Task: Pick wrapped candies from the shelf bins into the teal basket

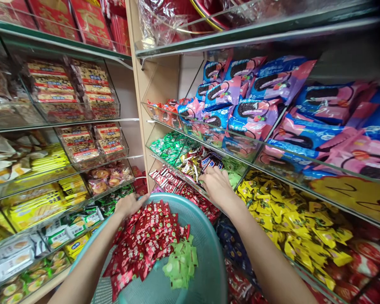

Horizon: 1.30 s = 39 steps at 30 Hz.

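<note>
A teal plastic basket (205,236) holds a pile of red candy packets (142,240) and a smaller heap of light green packets (181,261). My left hand (131,205) rests on the basket's far left rim, its fingers wrapped on the edge. Beyond the basket, my right hand (217,183) reaches into a shelf bin at the edge of the dark Snickers packets (211,161) and the gold-and-brown candies (191,164). Its fingers are bent, and what they hold, if anything, is hidden.
Green candies (167,147) lie left of the right hand. Yellow candies (291,215) fill a bin to the right, below blue-and-pink cookie bags (256,109). Glass shelves with packaged cakes (52,82) stand at left. A wooden post (138,84) divides the shelving.
</note>
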Tool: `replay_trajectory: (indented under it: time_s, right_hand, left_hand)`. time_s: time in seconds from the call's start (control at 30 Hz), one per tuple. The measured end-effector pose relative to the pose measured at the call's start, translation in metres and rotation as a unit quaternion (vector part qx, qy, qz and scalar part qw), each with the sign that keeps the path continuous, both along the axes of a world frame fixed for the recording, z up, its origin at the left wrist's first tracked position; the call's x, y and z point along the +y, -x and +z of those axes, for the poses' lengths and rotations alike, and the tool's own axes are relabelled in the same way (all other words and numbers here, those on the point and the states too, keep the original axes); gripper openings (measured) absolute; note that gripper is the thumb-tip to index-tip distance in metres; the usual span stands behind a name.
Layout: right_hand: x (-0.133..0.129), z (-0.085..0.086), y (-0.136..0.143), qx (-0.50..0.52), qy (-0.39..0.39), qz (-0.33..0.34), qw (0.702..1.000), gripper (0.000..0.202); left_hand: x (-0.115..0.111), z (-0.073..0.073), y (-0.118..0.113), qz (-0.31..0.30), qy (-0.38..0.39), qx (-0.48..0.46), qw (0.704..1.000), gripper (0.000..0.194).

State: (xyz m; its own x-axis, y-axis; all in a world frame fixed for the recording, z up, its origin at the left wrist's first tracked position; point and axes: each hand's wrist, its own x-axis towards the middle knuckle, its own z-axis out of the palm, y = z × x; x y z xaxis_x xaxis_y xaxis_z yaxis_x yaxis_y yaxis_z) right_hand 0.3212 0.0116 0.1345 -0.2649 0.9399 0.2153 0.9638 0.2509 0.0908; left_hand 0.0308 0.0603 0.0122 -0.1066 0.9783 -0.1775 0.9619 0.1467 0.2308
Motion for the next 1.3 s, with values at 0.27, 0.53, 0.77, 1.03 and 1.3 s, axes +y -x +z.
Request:
replay_trajectory:
  time_s: [0.27,0.53,0.77,1.03,1.3]
  right_hand:
    - [-0.002,0.000,-0.004,0.006,-0.034,0.012,0.999,0.020]
    - [-0.007,0.009,-0.008,0.010,-0.058,-0.003,0.998,0.017]
    - [-0.039,0.031,-0.004,0.033,-0.112,0.022,0.993,0.017]
    - [-0.068,-0.010,0.016,0.169,0.100,0.173,0.965,0.019]
    - [-0.063,-0.065,0.020,0.181,0.156,0.174,0.955,0.008]
  left_hand:
    - [-0.002,0.002,-0.001,0.005,-0.001,0.004,1.000,0.086]
    - [-0.002,0.006,-0.003,0.008,0.004,0.008,1.000,0.085]
    - [0.000,0.007,-0.004,0.010,0.008,0.012,1.000,0.084]
    - [0.001,0.004,-0.001,0.003,0.006,0.019,1.000,0.079]
    - [-0.001,0.002,0.000,0.011,-0.002,0.026,1.000,0.076]
